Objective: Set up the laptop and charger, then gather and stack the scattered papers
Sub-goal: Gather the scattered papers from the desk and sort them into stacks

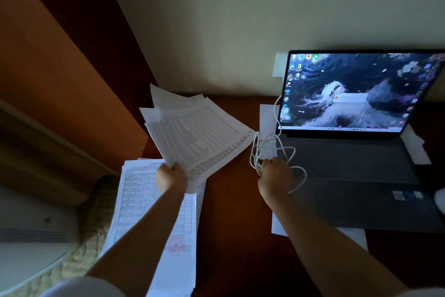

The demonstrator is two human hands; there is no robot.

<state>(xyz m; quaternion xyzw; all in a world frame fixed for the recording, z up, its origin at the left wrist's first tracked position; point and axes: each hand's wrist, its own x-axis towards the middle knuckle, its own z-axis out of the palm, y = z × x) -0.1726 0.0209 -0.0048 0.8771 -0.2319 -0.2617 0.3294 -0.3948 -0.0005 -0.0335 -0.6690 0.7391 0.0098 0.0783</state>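
While the room is dim, we record from the head view a dark wooden desk (231, 188) set against a pale wall (216, 20). We note the left hand (171, 177) curled tight round the near corner of a fanned sheaf of papers (192, 137), lifted off the desk and tilted up toward the wall. Beneath that forearm lies a flat stack of printed forms (144, 200); its lower sheet bears a red round stamp (175, 245). We find the right hand (275, 177) closed over a loose bundle of white charger cable (261, 150), its loops spilling left of the fist and across the keyboard. One strand runs up to the left edge of the open laptop (356, 159), whose screen (354, 91) is lit and shows a desktop. More white sheets (266, 118) lie under and beside the laptop. At left stands an orange-brown cabinet side (48, 56). We cannot tell where the cable's other end goes.
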